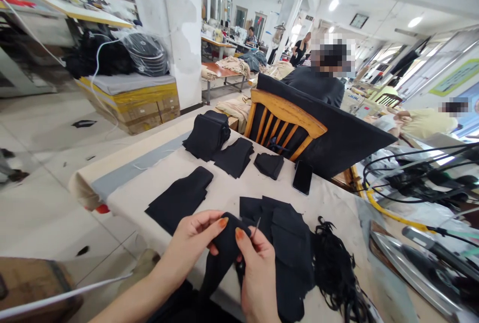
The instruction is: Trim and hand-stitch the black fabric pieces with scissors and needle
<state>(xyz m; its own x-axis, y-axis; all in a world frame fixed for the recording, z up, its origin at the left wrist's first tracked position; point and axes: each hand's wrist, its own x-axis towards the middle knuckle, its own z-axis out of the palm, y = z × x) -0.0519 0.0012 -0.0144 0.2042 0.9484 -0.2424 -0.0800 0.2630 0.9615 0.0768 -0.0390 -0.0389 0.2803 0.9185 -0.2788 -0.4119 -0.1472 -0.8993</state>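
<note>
Between both hands hangs a piece of black fabric [223, 248], pinched near its top edge. My left hand [200, 235] grips its left side with thumb and fingers. My right hand [258, 258] pinches its right side and also holds a small dark tool [257, 224] with a thin metal tip, mostly hidden by the fingers. Beside my right hand, overlapping black fabric pieces [294, 248] lie on the cloth-covered table [224, 188]. Another black stack [183, 195] lies beyond my left hand.
Farther back on the table are black fabric stacks [207, 136] and a phone [302, 178]. Black strips [335, 268] are heaped at the right, near an iron [415, 268] and cables. A wooden chair [286, 113] and a seated person [318, 81] are beyond the table.
</note>
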